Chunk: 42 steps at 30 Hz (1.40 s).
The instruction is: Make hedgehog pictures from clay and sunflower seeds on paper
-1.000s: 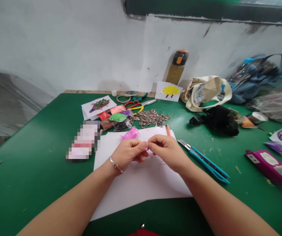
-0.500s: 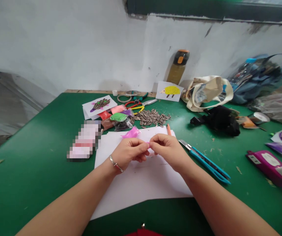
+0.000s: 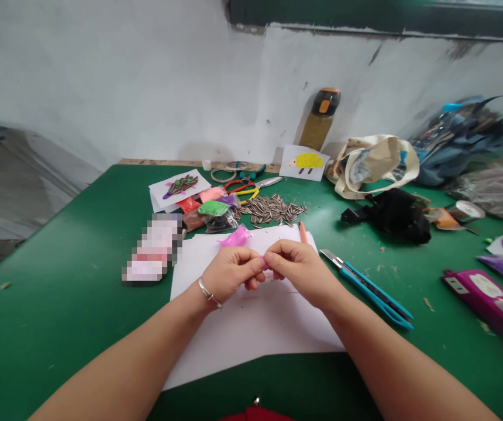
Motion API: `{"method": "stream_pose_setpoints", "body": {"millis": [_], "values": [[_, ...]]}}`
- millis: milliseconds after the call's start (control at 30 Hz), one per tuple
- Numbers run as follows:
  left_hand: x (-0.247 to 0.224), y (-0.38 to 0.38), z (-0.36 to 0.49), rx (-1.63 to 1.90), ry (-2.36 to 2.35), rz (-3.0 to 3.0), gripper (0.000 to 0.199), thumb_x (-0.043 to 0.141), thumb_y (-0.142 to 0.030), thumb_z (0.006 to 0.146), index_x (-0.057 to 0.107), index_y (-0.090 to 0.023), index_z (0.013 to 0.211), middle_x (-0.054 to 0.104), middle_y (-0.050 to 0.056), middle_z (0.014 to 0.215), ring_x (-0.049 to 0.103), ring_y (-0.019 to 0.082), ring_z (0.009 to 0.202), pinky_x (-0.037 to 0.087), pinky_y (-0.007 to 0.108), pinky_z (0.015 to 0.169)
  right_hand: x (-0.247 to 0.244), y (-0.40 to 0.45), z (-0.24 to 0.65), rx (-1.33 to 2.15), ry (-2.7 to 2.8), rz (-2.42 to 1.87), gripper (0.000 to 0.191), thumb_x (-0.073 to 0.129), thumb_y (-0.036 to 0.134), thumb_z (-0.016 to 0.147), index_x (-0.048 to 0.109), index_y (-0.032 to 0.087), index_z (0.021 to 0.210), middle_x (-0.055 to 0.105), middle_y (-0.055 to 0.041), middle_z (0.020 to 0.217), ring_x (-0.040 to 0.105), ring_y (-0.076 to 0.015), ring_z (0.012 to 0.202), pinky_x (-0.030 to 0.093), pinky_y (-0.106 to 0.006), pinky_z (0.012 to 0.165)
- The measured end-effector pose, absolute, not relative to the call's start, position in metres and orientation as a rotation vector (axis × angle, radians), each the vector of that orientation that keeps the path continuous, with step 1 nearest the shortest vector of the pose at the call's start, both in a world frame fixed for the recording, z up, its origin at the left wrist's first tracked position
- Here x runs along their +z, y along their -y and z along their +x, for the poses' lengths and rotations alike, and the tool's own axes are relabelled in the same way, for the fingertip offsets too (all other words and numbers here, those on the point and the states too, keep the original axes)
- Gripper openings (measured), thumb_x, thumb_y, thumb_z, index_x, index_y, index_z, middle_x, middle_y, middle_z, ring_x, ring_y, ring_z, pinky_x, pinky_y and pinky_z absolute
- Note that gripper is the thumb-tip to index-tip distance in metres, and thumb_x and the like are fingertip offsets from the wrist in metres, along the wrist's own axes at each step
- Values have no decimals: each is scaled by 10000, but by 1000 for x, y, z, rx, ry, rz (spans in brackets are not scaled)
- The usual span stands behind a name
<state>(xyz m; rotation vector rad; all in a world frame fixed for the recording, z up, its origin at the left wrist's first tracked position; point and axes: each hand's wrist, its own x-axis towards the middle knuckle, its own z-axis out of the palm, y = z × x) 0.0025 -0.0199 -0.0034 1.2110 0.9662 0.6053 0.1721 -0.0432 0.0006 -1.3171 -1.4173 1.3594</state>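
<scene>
Between the fingertips of both hands is a small lump of pink modelling clay (image 3: 264,263), mostly hidden by the thumbs. My left hand (image 3: 234,266), with a silver bracelet at the wrist, pinches it from the left. From the right, my right hand (image 3: 297,266) pinches the same lump. Both hands hover over white paper sheets (image 3: 234,339), where some faint marks show. Just behind my left hand lies a packet of pink clay (image 3: 236,236). An orange pen (image 3: 303,231) sits on the paper behind my right hand.
A blue utility knife (image 3: 368,286) lies right of the paper. Behind it spread sunflower seeds (image 3: 271,209), clay packets (image 3: 213,209), scissors (image 3: 269,182) and a seed-covered hedgehog picture (image 3: 181,186). A bottle (image 3: 319,120), a hedgehog drawing (image 3: 305,162) and a cloth bag (image 3: 369,166) stand by the wall.
The fingertips have shifted slightly against each other around the pink clay, which stays pinched between both hands. The whole view has moved a little; objects on the table stay put.
</scene>
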Motion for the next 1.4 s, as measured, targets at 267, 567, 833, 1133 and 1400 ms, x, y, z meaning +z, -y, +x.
{"method": "stream_pose_setpoints", "body": {"millis": [267, 567, 833, 1133, 1400], "values": [[-5, 20, 3, 577, -912, 963, 516, 690, -624, 679, 655, -111, 708, 685, 64, 693, 611, 104, 544, 469, 207, 521, 1, 41, 173, 1369, 1297, -1309, 121, 579, 246, 790, 594, 174, 693, 552, 40, 605, 514, -85, 550, 413, -236, 563], [-7, 16, 3, 609, -972, 1067, 348, 768, -456, 670, 668, -123, 702, 667, 31, 648, 567, 77, 521, 434, 176, 489, 3, 41, 173, 1408, 1270, -1306, 180, 575, 312, 812, 597, 173, 700, 553, 35, 593, 519, -90, 561, 417, -242, 569], [-2, 17, 3, 623, -1003, 1186, 336, 736, -441, 701, 653, -118, 662, 646, 23, 611, 539, 76, 472, 426, 187, 464, 4, 40, 172, 1458, 1307, -1270, 144, 627, 301, 777, 596, 172, 720, 572, 24, 619, 520, -94, 566, 420, -254, 569], [-2, 18, 3, 600, -953, 959, 459, 693, -575, 717, 673, -140, 862, 693, 62, 761, 650, 138, 663, 499, 247, 625, 8, 39, 176, 1445, 1279, -1254, 164, 641, 331, 775, 623, 180, 713, 595, 19, 624, 526, -93, 552, 453, -281, 616], [-6, 16, 2, 666, -1018, 1044, 323, 784, -414, 665, 687, -129, 784, 656, 21, 638, 598, 103, 569, 476, 209, 548, 1, 40, 178, 1529, 1280, -1195, 160, 619, 319, 792, 666, 166, 780, 604, 6, 648, 538, -106, 605, 445, -265, 626]]}}
